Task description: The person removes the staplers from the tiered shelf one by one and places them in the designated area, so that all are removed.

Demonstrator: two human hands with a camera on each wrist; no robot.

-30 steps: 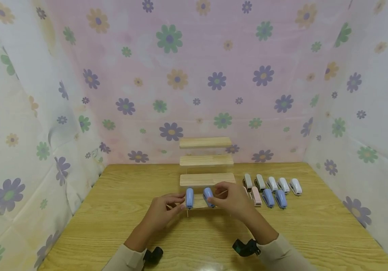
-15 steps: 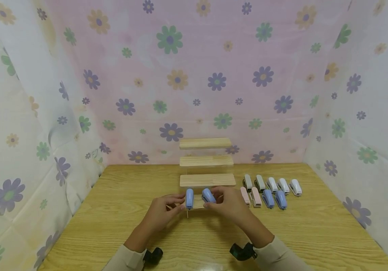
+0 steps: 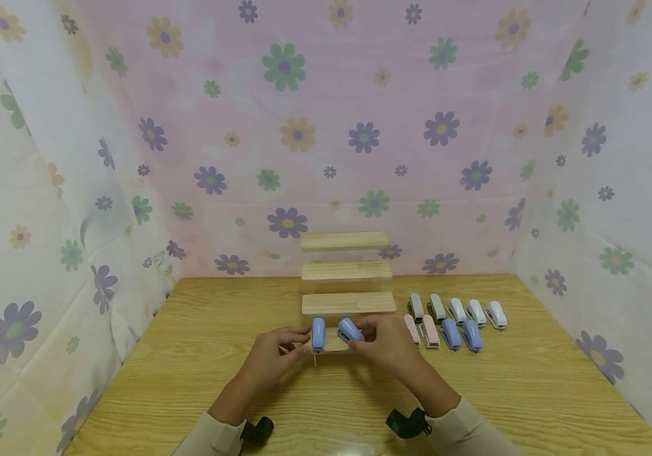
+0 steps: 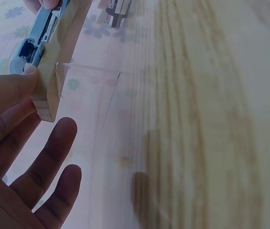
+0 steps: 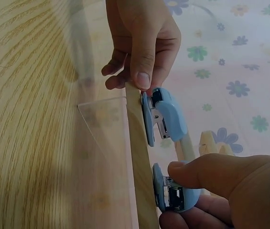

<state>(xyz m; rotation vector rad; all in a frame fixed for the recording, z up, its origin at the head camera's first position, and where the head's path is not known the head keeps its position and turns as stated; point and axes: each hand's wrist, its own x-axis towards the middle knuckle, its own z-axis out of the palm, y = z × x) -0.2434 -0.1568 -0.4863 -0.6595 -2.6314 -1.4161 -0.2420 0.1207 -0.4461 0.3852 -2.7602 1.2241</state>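
Two blue mini staplers stand on the lowest wooden board (image 3: 334, 342) of a tiered shelf. My left hand (image 3: 275, 354) holds the board's left end, thumb beside the left stapler (image 3: 318, 334); in the left wrist view some fingers of that hand (image 4: 25, 157) stand off the wood. With thumb and fingers, my right hand (image 3: 388, 345) pinches the right stapler (image 3: 350, 330), which sits at a slant. The right wrist view has this pinched stapler (image 5: 187, 198) against the board, a small gap from the other stapler (image 5: 170, 114). My right fingers partly hide it.
Above rise three more boards (image 3: 349, 303) on clear supports. To the right, several staplers stand in two rows on the wooden table (image 3: 200, 323): grey ones (image 3: 436, 308), white ones (image 3: 476, 311), pink ones (image 3: 430, 330) and blue ones (image 3: 471, 335). Flowered cloth (image 3: 326, 126) encloses the back and sides.
My right hand has drawn slightly lower and turned the right stapler, so its front now points more to the right. My left hand and the left stapler have stayed put.
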